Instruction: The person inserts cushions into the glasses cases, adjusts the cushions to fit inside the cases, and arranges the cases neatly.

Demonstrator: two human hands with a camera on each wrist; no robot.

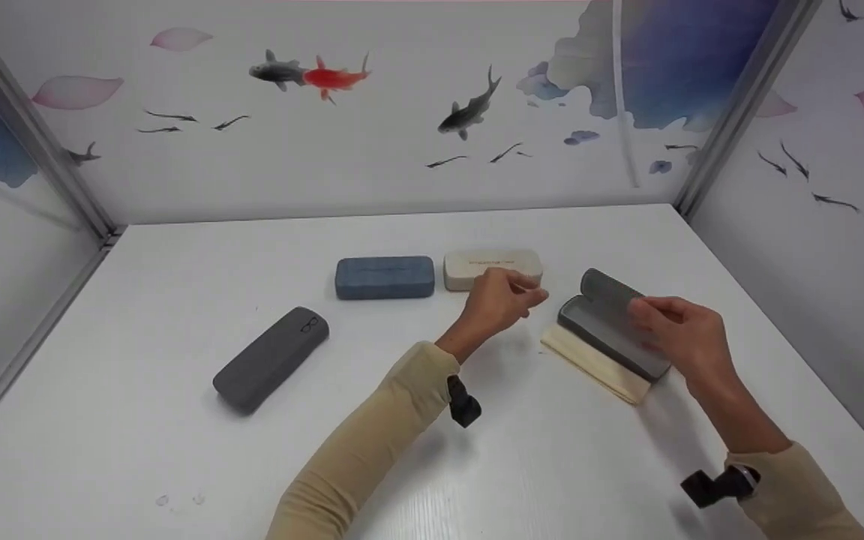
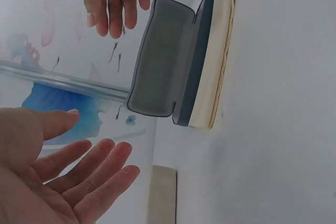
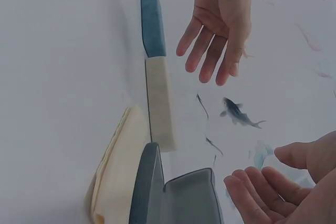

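On the right side of the table lies a grey glasses case (image 1: 604,319) with its lid raised; the left wrist view shows its grey interior (image 2: 164,61), with nothing visible inside. A folded cream cleaning cloth (image 1: 595,365) lies along the near side of this case. My right hand (image 1: 685,337) hovers over the case's right end, its fingers loosely bent and holding nothing. In the right wrist view, a gap separates that hand (image 3: 286,184) from the case. My left hand (image 1: 498,301) is in the air before the cream glasses case (image 1: 492,264), fingers relaxed and nothing in them.
A closed blue glasses case (image 1: 385,277) stands left of the cream one, near the back. Farther left, a closed dark grey glasses case (image 1: 272,360) with a spectacles mark lies at a slant. Printed walls (image 1: 372,165) enclose the white table (image 1: 177,457) at the back and sides.
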